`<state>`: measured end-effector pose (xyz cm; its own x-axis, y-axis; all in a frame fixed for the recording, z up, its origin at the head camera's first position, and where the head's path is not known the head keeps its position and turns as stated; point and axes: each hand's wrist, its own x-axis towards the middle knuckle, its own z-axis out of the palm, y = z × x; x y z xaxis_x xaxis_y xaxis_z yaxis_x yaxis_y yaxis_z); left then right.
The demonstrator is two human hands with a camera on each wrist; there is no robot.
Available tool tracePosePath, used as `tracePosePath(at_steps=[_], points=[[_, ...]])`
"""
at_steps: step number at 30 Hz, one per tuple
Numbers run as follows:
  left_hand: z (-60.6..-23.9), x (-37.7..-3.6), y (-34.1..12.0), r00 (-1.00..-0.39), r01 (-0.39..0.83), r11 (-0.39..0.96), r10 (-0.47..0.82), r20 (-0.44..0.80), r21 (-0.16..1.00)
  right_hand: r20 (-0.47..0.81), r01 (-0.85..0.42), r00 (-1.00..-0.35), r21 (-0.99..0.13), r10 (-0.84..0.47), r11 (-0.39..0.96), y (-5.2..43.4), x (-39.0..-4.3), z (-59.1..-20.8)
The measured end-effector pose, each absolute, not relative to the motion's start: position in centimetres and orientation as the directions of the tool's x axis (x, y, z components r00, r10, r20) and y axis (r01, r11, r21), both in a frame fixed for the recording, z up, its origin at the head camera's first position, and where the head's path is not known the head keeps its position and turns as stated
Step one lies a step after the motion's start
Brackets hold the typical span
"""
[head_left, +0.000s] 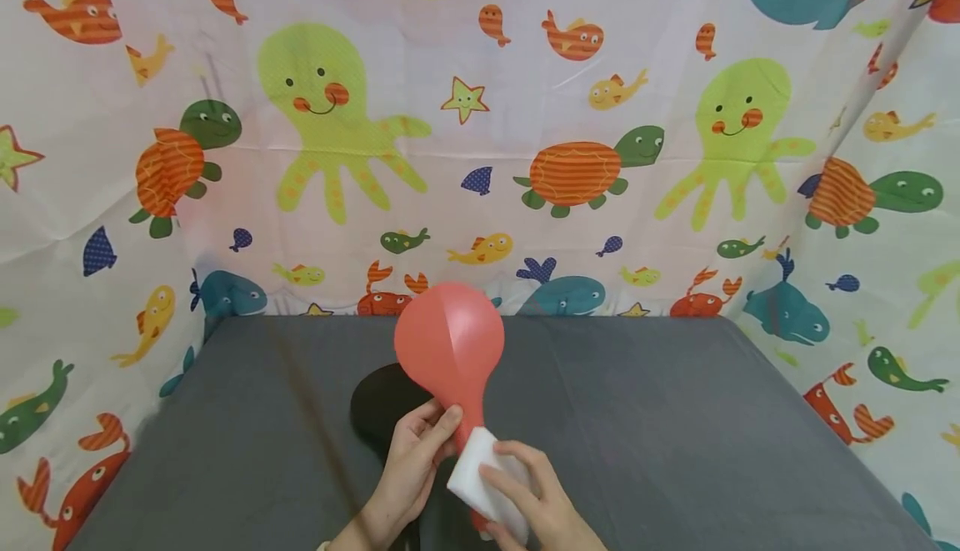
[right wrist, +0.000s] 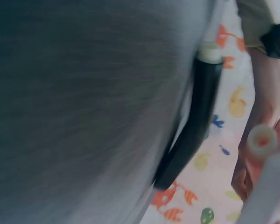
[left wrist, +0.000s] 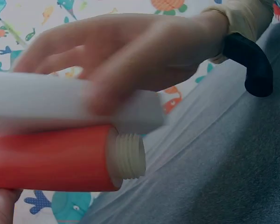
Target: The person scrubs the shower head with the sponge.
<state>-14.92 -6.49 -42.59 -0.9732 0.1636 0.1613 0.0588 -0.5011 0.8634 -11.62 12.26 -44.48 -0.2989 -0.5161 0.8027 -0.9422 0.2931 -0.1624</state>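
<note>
My left hand [head_left: 416, 463] holds a red bulb-shaped bottle [head_left: 450, 338] by its narrow neck, thumb on the near side, with the round end up and away. White threads [left wrist: 130, 156] ring the neck's open end in the left wrist view. In my right hand [head_left: 547, 501] is a white block-shaped sponge [head_left: 483, 476], gripped between fingers and thumb and lying along the bottle's neck. Part of the neck is hidden behind the sponge. Blur softens the sponge and right fingers in the left wrist view.
A black bulb-shaped bottle [head_left: 378, 409] lies behind my left hand on the dark grey tabletop [head_left: 645, 434]; its long neck has a pale end in the right wrist view. A sea-animal curtain [head_left: 480, 142] rises at the back and both sides.
</note>
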Motion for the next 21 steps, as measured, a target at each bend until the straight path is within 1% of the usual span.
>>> tracePosePath(at_steps=[2,6,8,10,11,13,15,17,19,20,21], points=[[-42.8,-15.1,-6.3,-0.975,0.039,-0.489,0.174,0.141,0.871,0.753,-0.947,-0.291,-0.139,-0.591,0.289,13.5,-11.0,-44.9],[-43.5,-15.4,-5.7,-0.973,-0.013,-0.46,0.211,0.095,0.888,0.611,-0.932,-0.363,-0.237,-0.704,0.275,16.2,-10.0,-45.3],[-43.9,-15.7,-5.3,-0.971,-0.046,-0.446,0.232,0.065,0.894,0.576,-0.919,-0.394,-0.262,-0.716,0.295,17.3,-10.1,-45.5],[-44.1,-16.1,-4.8,-0.97,-0.083,-0.426,0.243,0.026,0.901,0.562,-0.892,-0.452,-0.288,-0.693,0.348,18.4,-10.4,-45.7],[-44.2,-16.3,-4.4,-0.97,-0.098,-0.417,0.245,0.007,0.904,0.558,-0.872,-0.489,-0.294,-0.671,0.391,18.9,-10.5,-45.8],[-44.2,-16.8,-3.7,-0.971,-0.126,-0.404,0.236,-0.03,0.906,0.546,-0.807,-0.585,-0.313,-0.6,0.501,19.9,-10.6,-45.8],[-44.3,-17.3,-2.9,-0.974,-0.142,-0.393,0.221,-0.057,0.908,0.484,-0.675,-0.726,-0.369,-0.488,0.639,20.6,-10.5,-45.3],[-44.5,-17.7,-2.2,-0.976,-0.149,-0.384,0.206,-0.073,0.911,0.408,-0.523,-0.839,-0.42,-0.36,0.742,21.3,-10.5,-44.8],[-44.9,-17.9,-1.7,-0.977,-0.149,-0.372,0.198,-0.079,0.916,0.34,-0.381,-0.909,-0.445,-0.241,0.81,21.7,-10.5,-44.4],[-45.1,-18.0,-1.5,-0.977,-0.148,-0.364,0.196,-0.079,0.92,0.307,-0.323,-0.932,-0.455,-0.194,0.83,21.9,-10.5,-44.3],[-45.3,-18.1,-1.3,-0.978,-0.149,-0.355,0.193,-0.084,0.923,0.299,-0.286,-0.941,-0.449,-0.16,0.847,22.0,-10.7,-44.3]])
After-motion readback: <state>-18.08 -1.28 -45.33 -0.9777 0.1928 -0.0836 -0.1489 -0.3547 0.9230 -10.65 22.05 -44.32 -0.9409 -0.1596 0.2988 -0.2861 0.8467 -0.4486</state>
